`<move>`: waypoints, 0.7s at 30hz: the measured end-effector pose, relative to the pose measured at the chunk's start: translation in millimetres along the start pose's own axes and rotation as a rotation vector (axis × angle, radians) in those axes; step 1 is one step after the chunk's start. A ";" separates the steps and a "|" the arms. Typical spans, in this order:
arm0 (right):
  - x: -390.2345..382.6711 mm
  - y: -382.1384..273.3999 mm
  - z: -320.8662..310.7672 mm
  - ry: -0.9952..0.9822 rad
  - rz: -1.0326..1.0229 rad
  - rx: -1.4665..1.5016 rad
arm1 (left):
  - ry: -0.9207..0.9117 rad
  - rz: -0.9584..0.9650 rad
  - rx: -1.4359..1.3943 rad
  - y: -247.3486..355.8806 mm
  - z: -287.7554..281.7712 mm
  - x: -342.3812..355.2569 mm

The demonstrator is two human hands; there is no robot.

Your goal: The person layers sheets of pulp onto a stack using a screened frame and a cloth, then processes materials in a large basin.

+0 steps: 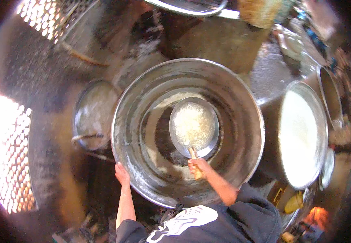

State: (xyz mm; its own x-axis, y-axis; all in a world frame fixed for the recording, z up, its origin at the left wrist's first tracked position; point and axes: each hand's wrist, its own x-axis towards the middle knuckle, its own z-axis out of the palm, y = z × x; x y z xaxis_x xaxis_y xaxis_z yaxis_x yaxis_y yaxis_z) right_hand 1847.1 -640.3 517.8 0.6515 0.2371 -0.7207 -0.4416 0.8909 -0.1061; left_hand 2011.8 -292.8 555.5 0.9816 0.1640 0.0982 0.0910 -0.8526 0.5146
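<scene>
A large, deep metal pot (127,121) stands open in front of me. My left hand (122,174) is closed on its rim at the near left. My right hand (199,167) reaches over the near side, with fingers wrapped around the wooden handle of a round metal scoop (214,141). The scoop is held inside the pot's opening, above its middle. In its bowl lies a pale yellowish mass (191,123), foamy or grainy; I cannot tell which. Pale residue marks the pot's inner wall, and the scoop hides part of the bottom.
On the right stands another big vessel (283,150) filled with white liquid (299,137), with a further metal pot (331,95) behind it. A bucket (76,121) with a curved handle sits at left. A metal basin (195,13) lies at the far edge. Lattice openings (15,162) let in glare.
</scene>
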 end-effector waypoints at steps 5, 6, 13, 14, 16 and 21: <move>-135.7 -71.0 -59.7 0.039 -0.070 -0.078 | 0.011 0.085 -0.081 -26.8 9.0 -0.4; -162.2 -83.0 -70.8 0.114 -0.153 -0.140 | 0.013 0.106 -0.084 -31.2 15.4 0.7; -311.3 -139.4 -77.0 -0.039 -0.550 0.290 | -0.130 -0.009 -0.070 -9.3 10.9 -21.6; -317.0 -153.3 -74.6 -0.078 -0.638 0.298 | -0.134 -0.025 -0.078 -12.8 10.0 -17.8; -324.2 -182.1 -71.5 -0.217 -0.756 0.386 | -0.125 -0.019 -0.080 -15.9 17.1 -16.7; -261.3 -186.8 0.7 -0.323 -0.966 0.287 | -0.018 0.102 -0.071 -46.4 7.4 2.2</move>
State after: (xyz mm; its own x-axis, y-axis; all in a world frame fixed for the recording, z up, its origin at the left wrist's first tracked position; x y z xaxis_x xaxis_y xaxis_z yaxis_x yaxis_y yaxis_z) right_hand 1759.8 -868.4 726.4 0.8003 -0.5667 -0.1958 0.4865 0.8047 -0.3402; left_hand 2011.0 -256.6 525.5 0.9881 0.0684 0.1380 -0.0212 -0.8271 0.5616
